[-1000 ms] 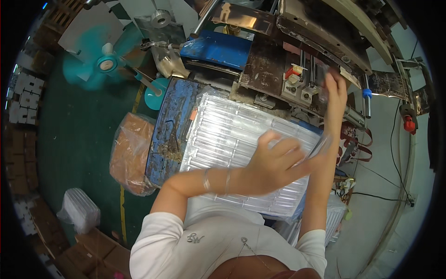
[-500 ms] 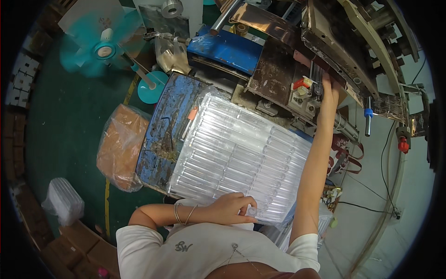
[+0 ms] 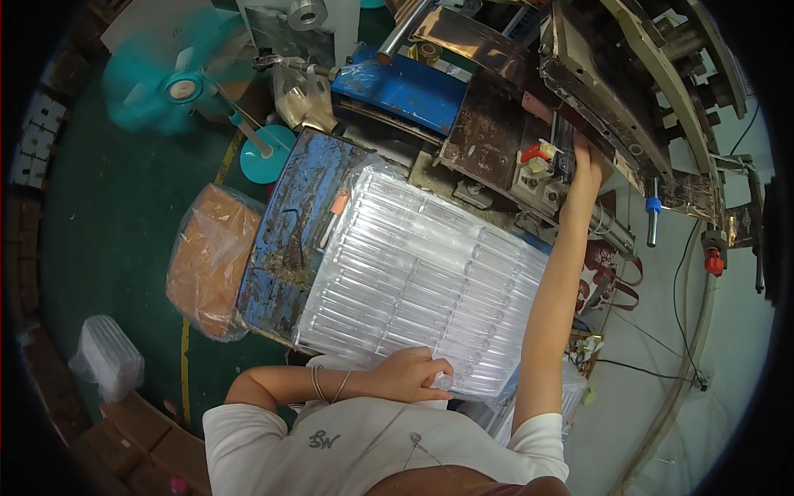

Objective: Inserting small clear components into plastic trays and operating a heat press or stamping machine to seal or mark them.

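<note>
Fingers of the left hand (image 3: 411, 376) curl on the near edge of the clear tray stack (image 3: 418, 277), which lies on the blue table (image 3: 289, 240). The right hand (image 3: 585, 161) reaches to the machine (image 3: 529, 140); I cannot tell its grip.

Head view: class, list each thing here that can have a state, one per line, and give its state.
Clear plastic tray sheet: lying flat on the blue worktable.
Left hand: resting on the sheet's near edge, fingers curled.
Right hand: stretched out, touching the machine.
Teal fan: blades blurred, spinning.
Bagged brown bundle: wrapped, beside the table.
</note>
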A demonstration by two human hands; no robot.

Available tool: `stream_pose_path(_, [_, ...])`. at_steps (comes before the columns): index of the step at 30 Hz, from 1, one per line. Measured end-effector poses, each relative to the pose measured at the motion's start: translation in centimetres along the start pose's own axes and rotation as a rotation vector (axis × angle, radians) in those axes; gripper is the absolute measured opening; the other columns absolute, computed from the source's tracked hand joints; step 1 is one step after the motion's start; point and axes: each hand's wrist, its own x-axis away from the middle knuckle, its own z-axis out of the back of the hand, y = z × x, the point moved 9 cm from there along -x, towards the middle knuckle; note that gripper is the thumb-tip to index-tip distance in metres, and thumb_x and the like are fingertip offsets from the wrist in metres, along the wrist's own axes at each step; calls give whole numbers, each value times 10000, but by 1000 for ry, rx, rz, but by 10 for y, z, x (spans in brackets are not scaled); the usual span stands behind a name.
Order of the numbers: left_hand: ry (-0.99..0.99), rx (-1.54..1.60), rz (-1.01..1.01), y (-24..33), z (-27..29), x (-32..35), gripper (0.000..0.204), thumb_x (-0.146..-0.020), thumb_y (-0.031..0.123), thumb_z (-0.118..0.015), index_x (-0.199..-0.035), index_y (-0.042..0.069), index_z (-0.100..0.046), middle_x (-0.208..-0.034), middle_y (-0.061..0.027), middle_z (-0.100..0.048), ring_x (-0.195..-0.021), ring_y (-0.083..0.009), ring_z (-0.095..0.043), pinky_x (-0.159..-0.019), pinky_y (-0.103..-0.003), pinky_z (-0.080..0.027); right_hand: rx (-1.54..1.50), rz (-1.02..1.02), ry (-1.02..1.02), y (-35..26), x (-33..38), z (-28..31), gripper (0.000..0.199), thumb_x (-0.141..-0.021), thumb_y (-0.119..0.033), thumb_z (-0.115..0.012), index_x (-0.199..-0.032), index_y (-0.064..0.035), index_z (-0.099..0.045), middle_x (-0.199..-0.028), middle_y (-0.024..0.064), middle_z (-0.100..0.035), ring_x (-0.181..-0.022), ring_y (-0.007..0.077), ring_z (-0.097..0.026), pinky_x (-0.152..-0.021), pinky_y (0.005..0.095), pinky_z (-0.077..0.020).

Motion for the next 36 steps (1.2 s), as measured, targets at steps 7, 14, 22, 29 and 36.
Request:
stream_pose_path(7, [73, 270, -47, -3, 5, -3, 330, -753, 355, -589, -918, 78, -518, -728, -37, -538, -689, -135, -490, -567, -263, -387, 211, 109, 12, -9, -2, 1, 423, -824, -284, -477, -1075, 56, -469, -1094, 121, -486, -1012, 198, -422, -907, 268, -259])
stream_pose_path(14, [-115, 1090, 467, -37, -24, 3, 358, -878, 385, -366, -1009, 61, -444, -792, -36, -525, -749, -96, -497, -622, -229, -392, 105, 83, 36, -1, -3, 6, 441, -824, -276, -478, -1105, 62, -442, -1138, 118, -457, -1034, 197, -404, -923, 270, -237])
stream_pose_path(22, [-175, 1121, 543, -38, -28, 11, 396, -895, 389, -302, -1109, 82, -432, -784, -23, -488, -702, -85, -455, -631, -205, -374, 29, 26, 41, 3, -2, 5, 402, -816, -265, -497, -1080, 37, -479, -1095, 95, -484, -995, 176, -421, -903, 257, -255])
stream_pose_path(29, [-163, 1129, 517, -37, -28, 8, 398, -889, 343, -355, -1184, 77, -380, -888, -30, -473, -768, -86, -437, -657, -210, -373, -18, 4, 42, 5, -1, 4, 399, -814, -276, -499, -1067, 33, -496, -1075, 86, -495, -975, 167, -428, -893, 255, -265])
stream_pose_path(36, [-159, 1064, 514, -31, -21, 10, 410, -879, 287, -399, -1224, 86, -303, -1007, -49, -476, -839, -101, -448, -692, -224, -372, -20, 19, 36, 5, -2, 4, 411, -815, -275, -496, -1083, 35, -485, -1090, 90, -487, -995, 171, -423, -902, 255, -256])
